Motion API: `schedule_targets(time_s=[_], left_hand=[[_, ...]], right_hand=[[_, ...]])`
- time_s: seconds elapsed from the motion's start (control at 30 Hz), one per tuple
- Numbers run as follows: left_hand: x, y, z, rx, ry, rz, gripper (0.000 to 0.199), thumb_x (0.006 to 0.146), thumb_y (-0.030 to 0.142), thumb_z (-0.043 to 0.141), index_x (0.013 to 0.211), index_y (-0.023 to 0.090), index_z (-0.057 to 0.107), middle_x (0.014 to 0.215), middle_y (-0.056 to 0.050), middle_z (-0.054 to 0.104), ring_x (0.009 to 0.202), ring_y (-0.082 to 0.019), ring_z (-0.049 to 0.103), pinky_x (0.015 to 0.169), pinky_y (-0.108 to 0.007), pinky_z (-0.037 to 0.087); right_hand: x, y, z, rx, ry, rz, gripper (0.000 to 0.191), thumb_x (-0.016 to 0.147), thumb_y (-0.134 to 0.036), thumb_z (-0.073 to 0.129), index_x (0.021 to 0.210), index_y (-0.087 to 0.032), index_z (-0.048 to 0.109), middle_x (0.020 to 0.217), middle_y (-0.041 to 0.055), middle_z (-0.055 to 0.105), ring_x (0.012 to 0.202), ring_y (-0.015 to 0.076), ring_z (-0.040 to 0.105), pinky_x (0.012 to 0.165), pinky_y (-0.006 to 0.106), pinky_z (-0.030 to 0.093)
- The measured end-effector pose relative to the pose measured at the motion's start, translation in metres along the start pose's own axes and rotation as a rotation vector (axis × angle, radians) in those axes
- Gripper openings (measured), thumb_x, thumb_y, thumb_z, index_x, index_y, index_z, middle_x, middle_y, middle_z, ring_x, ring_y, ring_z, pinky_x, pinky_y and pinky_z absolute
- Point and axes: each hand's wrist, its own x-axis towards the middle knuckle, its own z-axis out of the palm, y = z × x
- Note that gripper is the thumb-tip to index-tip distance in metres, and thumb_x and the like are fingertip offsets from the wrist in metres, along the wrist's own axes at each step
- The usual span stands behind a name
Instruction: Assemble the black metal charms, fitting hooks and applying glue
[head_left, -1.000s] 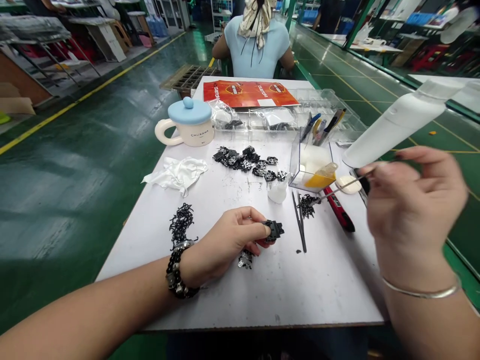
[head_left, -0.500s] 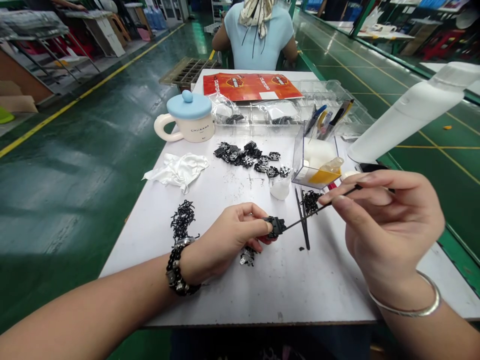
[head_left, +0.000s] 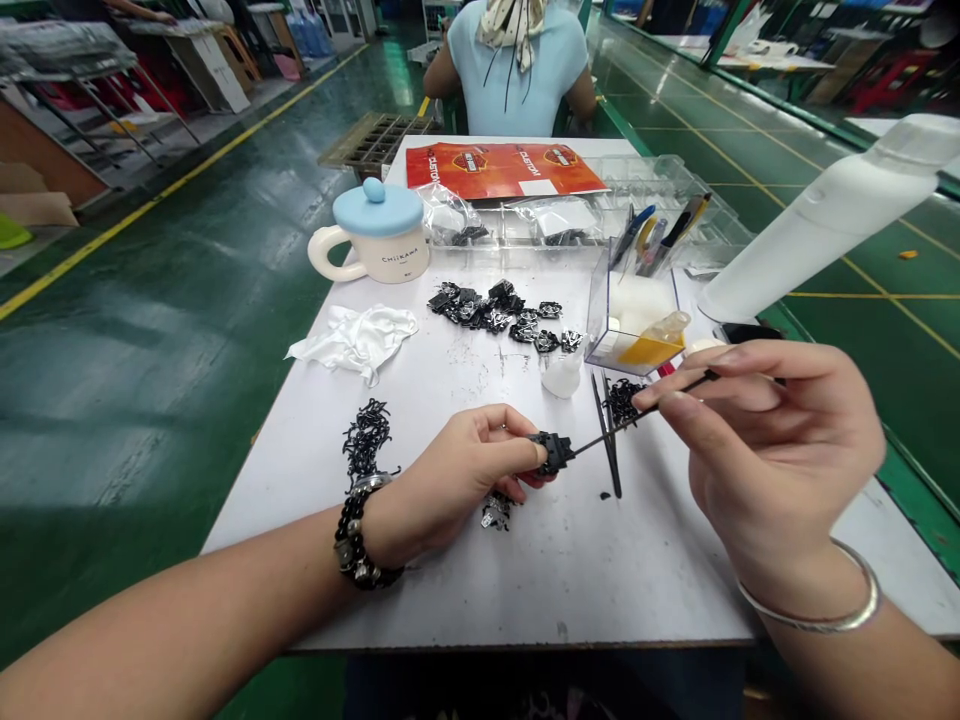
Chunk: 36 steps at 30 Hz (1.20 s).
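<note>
Between the thumb and fingers of my left hand [head_left: 469, 465] is a small black part [head_left: 553, 453], blocky with stepped edges. My right hand [head_left: 772, 440] pinches a thin dark rod-like tool [head_left: 645, 411], whose far tip meets or nearly meets the part's right edge. Dark tweezers [head_left: 610, 450] lie on the table below the rod. Close by is a pile of small black pieces [head_left: 622, 400]. Under my left hand sit a few silvery metal pieces [head_left: 496, 512]. Small black hooked pieces [head_left: 365, 438] are heaped by my left wrist.
Black and silver parts [head_left: 487, 308] lie mid-table behind a small translucent bottle [head_left: 562, 376]. Around them stand a lidded mug [head_left: 390, 245], a crumpled white cloth [head_left: 356, 338], a clear pen box [head_left: 637, 310] and a leaning white bottle [head_left: 825, 220]. A person [head_left: 517, 75] sits beyond the table.
My right hand and the rod have shifted very slightly left. The left hand still holds the black part in nearly the same spot.
</note>
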Motion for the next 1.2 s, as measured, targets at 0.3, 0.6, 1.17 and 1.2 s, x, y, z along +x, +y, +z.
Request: schedule_targets(time_s=[0.3, 0.6, 1.17, 1.2], left_hand=[[-0.0003, 0.0002, 0.0001, -0.006, 0.000, 0.001, 0.009, 0.070, 0.017, 0.063, 0.074, 0.015, 0.055, 0.067, -0.002, 0.065, 0.058, -0.009, 0.057, 0.051, -0.020, 0.041], [-0.0005, 0.0019, 0.0011, 0.014, 0.009, -0.002, 0.010, 0.068, 0.016, 0.064, 0.073, 0.015, 0.055, 0.065, -0.002, 0.065, 0.058, -0.010, 0.057, 0.051, -0.020, 0.041], [0.0007, 0.0021, 0.0020, 0.037, 0.012, -0.011, 0.011, 0.069, 0.017, 0.064, 0.074, 0.015, 0.055, 0.065, -0.002, 0.066, 0.052, -0.008, 0.055, 0.050, -0.020, 0.041], [0.0010, 0.0017, 0.0018, 0.040, 0.010, -0.011, 0.011, 0.069, 0.017, 0.064, 0.074, 0.015, 0.055, 0.065, -0.002, 0.066, 0.051, -0.007, 0.055, 0.049, -0.019, 0.041]], right_hand=[[0.0009, 0.0003, -0.0010, -0.024, 0.015, -0.005, 0.033, 0.065, -0.010, 0.075, 0.091, -0.023, 0.061, 0.064, -0.0029, 0.065, 0.060, 0.0200, 0.064, 0.065, 0.039, 0.052], [0.0077, 0.0022, 0.0005, 0.018, 0.178, -0.072, 0.032, 0.064, -0.004, 0.072, 0.088, -0.023, 0.063, 0.063, -0.0038, 0.061, 0.062, 0.0188, 0.067, 0.058, 0.034, 0.055], [0.0001, 0.0057, 0.0039, 0.028, 0.108, -0.136, 0.034, 0.064, -0.002, 0.072, 0.091, -0.020, 0.061, 0.065, -0.0037, 0.066, 0.066, 0.0175, 0.067, 0.068, 0.034, 0.054], [-0.0007, 0.0053, 0.0042, 0.021, 0.109, -0.126, 0.034, 0.065, -0.002, 0.072, 0.091, -0.021, 0.061, 0.064, -0.0038, 0.066, 0.067, 0.0178, 0.067, 0.067, 0.034, 0.054]])
